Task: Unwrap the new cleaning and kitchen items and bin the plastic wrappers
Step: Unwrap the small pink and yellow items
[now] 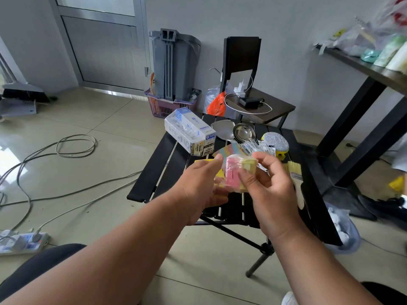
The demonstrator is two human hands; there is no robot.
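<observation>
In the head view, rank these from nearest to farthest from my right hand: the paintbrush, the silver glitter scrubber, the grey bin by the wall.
1. Pale-bristled wooden-handled paintbrush: on the black slatted table, just right of the right hand.
2. Round silver glitter scrubber: farther back on the table.
3. Tall grey plastic bin: against the wall, left of the chair.

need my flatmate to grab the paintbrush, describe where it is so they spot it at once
Find the black slatted folding table in the middle of the room. The paintbrush lies at its right edge, just beyond the right hand. It alone there has pale yellow bristles and a light handle.
</observation>
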